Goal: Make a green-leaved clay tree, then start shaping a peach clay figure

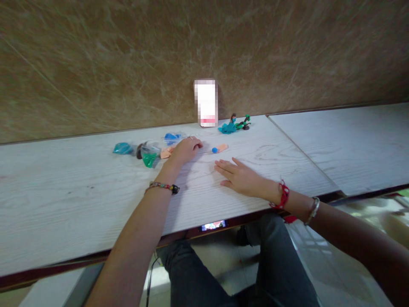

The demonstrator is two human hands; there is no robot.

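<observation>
My left hand [188, 149] rests low over the white wood-grain table [79, 204], its fingers curled inward; whatever they hold, if anything, is hidden. Close beside its wrist lies a peach lump of clay [166, 152], partly covered by the hand. My right hand [236, 175] lies palm down on the table, fingers stretched out, with nothing visible in it. Just beyond its fingertips, a small blue ball of clay [214, 150] touches a flat peach clay piece [222, 147].
Left of my left hand are bags of teal clay [123, 148], green clay [149, 160] and blue clay [172, 137], beside a brown lump [139, 151]. A phone [207, 102] leans on the wall. Teal, green and brown clay figures [234, 124] stand right of it. Another phone [213, 225] shows below the table edge.
</observation>
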